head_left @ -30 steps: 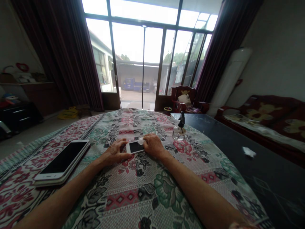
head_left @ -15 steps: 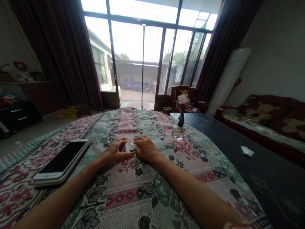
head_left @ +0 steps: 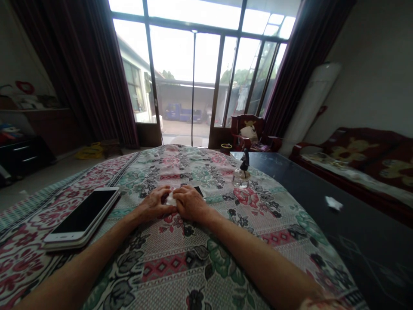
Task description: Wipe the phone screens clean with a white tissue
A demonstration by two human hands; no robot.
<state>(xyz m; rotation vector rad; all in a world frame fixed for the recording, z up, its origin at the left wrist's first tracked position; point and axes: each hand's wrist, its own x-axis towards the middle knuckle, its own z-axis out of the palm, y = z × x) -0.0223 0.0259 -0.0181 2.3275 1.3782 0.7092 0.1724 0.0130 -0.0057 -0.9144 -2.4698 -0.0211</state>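
The left hand (head_left: 155,205) and right hand (head_left: 191,203) press close together, firmly holding a crumpled white tissue (head_left: 171,199) against a black-screened smartphone (head_left: 199,191) on the floral cotton bedspread (head_left: 161,267).

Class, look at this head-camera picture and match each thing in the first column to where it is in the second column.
Things:
1. White wipe
2. Large smartphone
3. Dark figurine
4. Crumpled white paper

Places:
A. Face-up on the floral cloth, left of the hands
B. On the dark tabletop
C. Between the left hand and right hand
D. On top of a glass bottle

Pairs: 1-C, 2-A, 3-D, 4-B
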